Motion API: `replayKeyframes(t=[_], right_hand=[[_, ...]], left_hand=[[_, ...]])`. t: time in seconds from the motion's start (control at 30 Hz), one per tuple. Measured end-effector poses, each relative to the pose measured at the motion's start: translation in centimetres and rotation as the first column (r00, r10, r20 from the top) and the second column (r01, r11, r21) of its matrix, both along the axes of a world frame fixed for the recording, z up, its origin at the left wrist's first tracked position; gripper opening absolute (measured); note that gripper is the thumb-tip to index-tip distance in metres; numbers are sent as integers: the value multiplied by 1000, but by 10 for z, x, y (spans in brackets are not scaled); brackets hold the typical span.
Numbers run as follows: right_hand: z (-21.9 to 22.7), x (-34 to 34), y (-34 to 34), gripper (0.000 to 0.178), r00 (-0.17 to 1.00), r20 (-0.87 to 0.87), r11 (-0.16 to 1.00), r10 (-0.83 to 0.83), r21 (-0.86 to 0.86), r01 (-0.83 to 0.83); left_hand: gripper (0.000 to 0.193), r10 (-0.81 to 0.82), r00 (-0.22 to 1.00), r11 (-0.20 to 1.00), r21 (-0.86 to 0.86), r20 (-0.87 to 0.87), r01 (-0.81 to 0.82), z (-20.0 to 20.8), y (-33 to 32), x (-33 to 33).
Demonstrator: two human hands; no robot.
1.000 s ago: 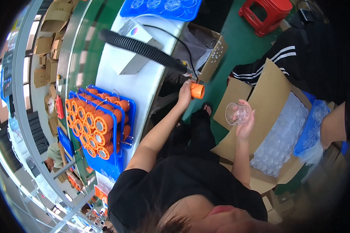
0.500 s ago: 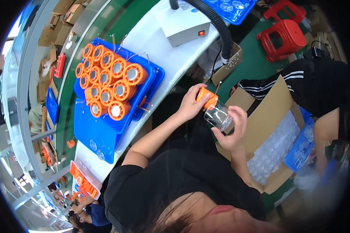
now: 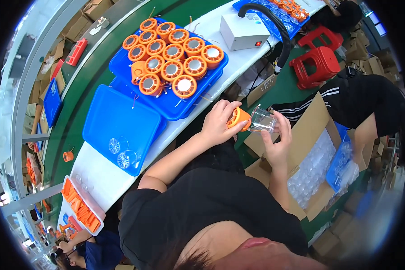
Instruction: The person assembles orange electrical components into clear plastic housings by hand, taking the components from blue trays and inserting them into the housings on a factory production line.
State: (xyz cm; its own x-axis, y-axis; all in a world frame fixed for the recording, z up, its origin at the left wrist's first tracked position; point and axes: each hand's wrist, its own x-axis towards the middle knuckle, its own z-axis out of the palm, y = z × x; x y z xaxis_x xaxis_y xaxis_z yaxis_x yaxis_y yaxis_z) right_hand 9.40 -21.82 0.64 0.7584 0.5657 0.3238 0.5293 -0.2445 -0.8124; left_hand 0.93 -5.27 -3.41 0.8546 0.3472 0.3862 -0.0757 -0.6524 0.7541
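Note:
My left hand [image 3: 218, 122] is closed round an orange ribbed plastic housing [image 3: 239, 118], its thumb along the near side. Fingers and thumb of my right hand [image 3: 279, 141] grip a clear plastic cup [image 3: 263, 120] from its right end. The cup lies on its side, its left end up against the housing; whether it sits inside the rim I cannot tell. On the bench to the left, a blue tray [image 3: 218, 76] bears several orange housings [image 3: 172, 51] with grey discs and thin wires. Another blue tray [image 3: 108, 114] nearer me holds clear round lids [image 3: 123, 159].
A grey box with a red switch [image 3: 240, 33] and black hose [image 3: 281, 49] stands farther along the bench. A carton of clear cups [image 3: 311, 164] is at my right, beside another person's arm [image 3: 364, 135]. Red stools [image 3: 317, 67] stand beyond. A bin [image 3: 83, 207] holds orange parts.
The view has shifted, so the bench and trays appear elsewhere in it. The clear cup has turned from slanting downward to nearly level, still held against the orange housing.

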Motion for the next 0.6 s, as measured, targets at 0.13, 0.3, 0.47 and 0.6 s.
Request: replayKeyframes(t=[0.13,0.3,0.47,0.6], right_hand=[[10,-42,14,43,964,-258,995,57,96,-33],[17,-80,23,36,706,-675,967,216,249,-57],[21,-124,37,37,870,-447,962,210,254,-101],[29,-143,40,40,878,-372,952,301,168,-255]], left_hand=[[45,-57,995,998,26,87,55,15,14,-54],[45,-166,963,980,141,214,138,28,36,-109],[46,-188,953,975,165,239,151,31,49,-151],[45,-141,954,984,144,264,105,30,50,-170]])
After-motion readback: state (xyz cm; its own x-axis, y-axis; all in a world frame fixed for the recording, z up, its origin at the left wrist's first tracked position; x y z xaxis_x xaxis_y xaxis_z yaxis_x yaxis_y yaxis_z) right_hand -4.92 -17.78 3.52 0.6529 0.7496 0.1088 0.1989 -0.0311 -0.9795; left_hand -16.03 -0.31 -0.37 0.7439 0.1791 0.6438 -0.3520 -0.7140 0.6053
